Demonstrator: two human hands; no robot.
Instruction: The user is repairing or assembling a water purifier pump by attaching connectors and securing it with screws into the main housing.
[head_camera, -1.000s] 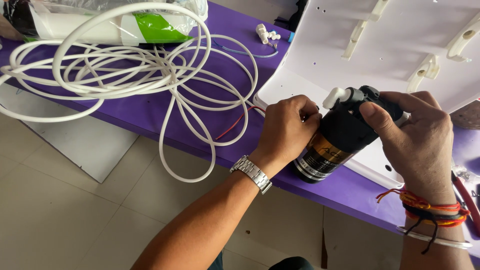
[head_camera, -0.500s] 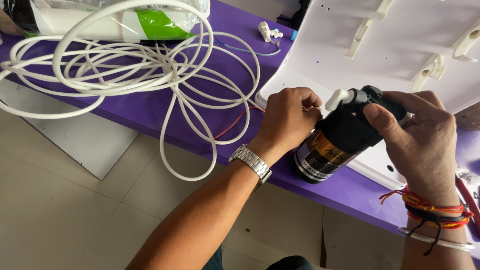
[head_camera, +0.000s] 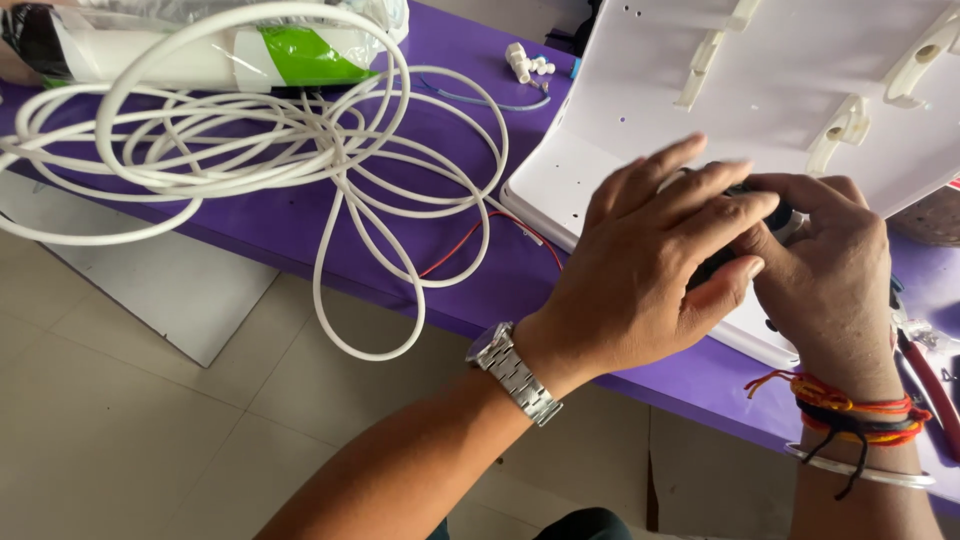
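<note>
Both my hands meet over a black cylindrical pump (head_camera: 776, 214), which is almost wholly hidden beneath them; only slivers of black show between the fingers. My left hand (head_camera: 640, 270), with a metal watch on the wrist, lies across the pump's top, fingers stretched over it and thumb below. My right hand (head_camera: 830, 270), with coloured threads and a bangle on the wrist, grips the pump from the right. The pump sits above the lower edge of a white plastic panel (head_camera: 780, 90) on the purple table (head_camera: 300, 225).
A loose coil of white tubing (head_camera: 250, 150) spreads over the table's left and hangs off its front edge. Behind it lies a white cartridge with a green band (head_camera: 200, 55). Small white fittings (head_camera: 525, 62), a red wire (head_camera: 470, 245) and red-handled pliers (head_camera: 930, 380) lie nearby.
My left hand has moved from the white fitting at the pump's end to lie over the pump, covering it. The pump's body, in plain view before, is now hidden.
</note>
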